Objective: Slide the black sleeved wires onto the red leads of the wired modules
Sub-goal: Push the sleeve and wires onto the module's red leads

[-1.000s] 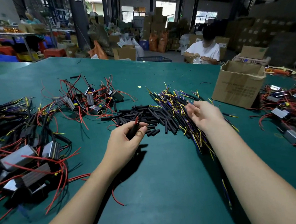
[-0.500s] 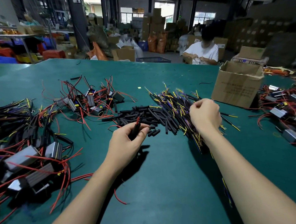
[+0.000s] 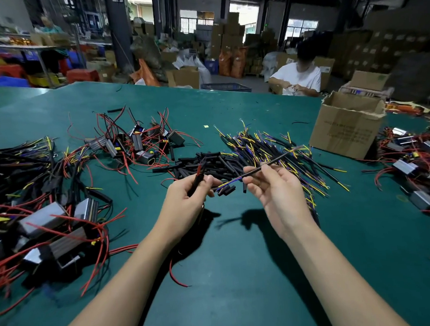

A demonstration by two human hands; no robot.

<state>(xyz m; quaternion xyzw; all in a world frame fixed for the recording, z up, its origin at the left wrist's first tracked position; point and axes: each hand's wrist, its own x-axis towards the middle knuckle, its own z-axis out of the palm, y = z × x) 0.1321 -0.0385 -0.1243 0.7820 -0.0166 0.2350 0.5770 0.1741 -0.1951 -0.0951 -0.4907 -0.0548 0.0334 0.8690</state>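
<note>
We find one thin black sleeved wire with yellow and blue tips [image 3: 265, 166] lifted clear of the pile toward the table's far edge, pinched in the right hand [image 3: 278, 191]; half a second ago that hand was closed down in the pile. The left hand [image 3: 186, 203] still holds a short black tube with a red lead [image 3: 199, 175] at its top. We judge that mating comes next. Which module owns the lead is hidden beneath the left hand. The wire's far end is blurred.
</note>
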